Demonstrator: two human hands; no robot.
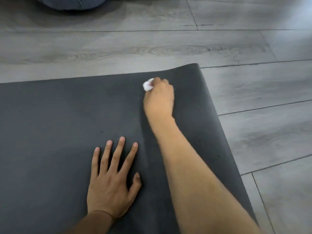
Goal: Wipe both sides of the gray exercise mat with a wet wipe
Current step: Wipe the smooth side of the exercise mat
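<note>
mat | right hand apparently pinches wipe | left hand flat, fingers spread

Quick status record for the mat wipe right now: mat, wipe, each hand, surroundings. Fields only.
mat: gray exercise mat, flat on the floor, far right corner in view
wipe: wet wipe, white, bunched, on the mat near the far edge
right hand: right hand grips the wipe, arm stretched forward
left hand: left hand lies flat on the mat, fingers spread
floor: gray wood-look planks
other: dark rounded object at top left, unclear
</note>
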